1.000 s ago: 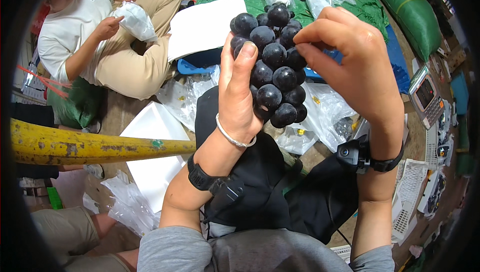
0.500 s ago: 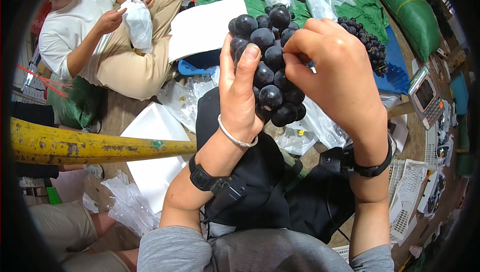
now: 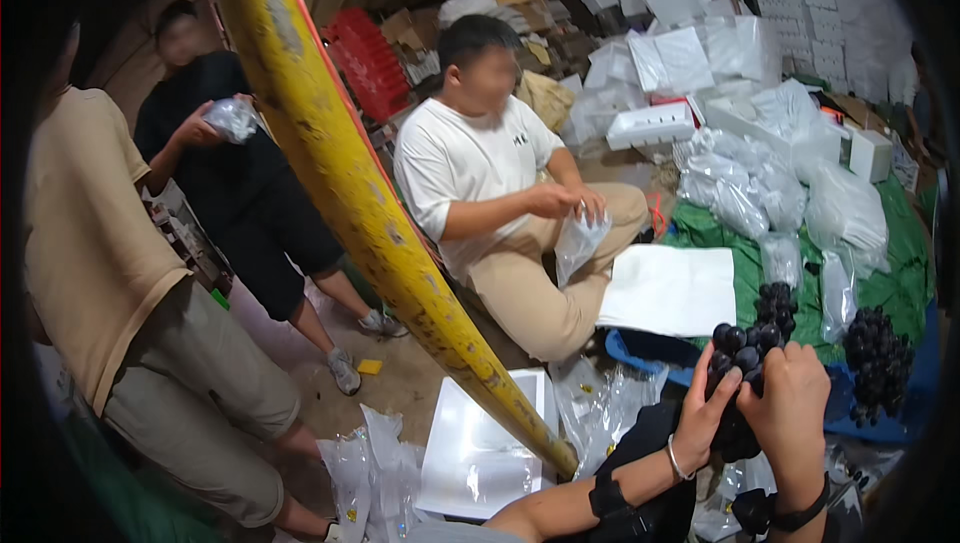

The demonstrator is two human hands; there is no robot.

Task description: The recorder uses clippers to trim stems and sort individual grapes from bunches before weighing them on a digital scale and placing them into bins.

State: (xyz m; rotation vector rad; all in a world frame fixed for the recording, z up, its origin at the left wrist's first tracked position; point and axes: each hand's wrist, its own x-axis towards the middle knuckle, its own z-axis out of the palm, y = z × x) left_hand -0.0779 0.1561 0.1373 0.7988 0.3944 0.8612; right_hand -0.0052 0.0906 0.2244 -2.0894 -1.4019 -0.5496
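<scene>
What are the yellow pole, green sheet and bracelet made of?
Yellow pole: probably metal, its paint chipped and worn. Green sheet: likely plastic, creased with a slight sheen. Bracelet: perhaps metal, by its pale, silvery look; too small to be sure.

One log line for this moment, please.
left hand: holding dark grape bunch | right hand: against same bunch | nearby: another grape cluster
</scene>
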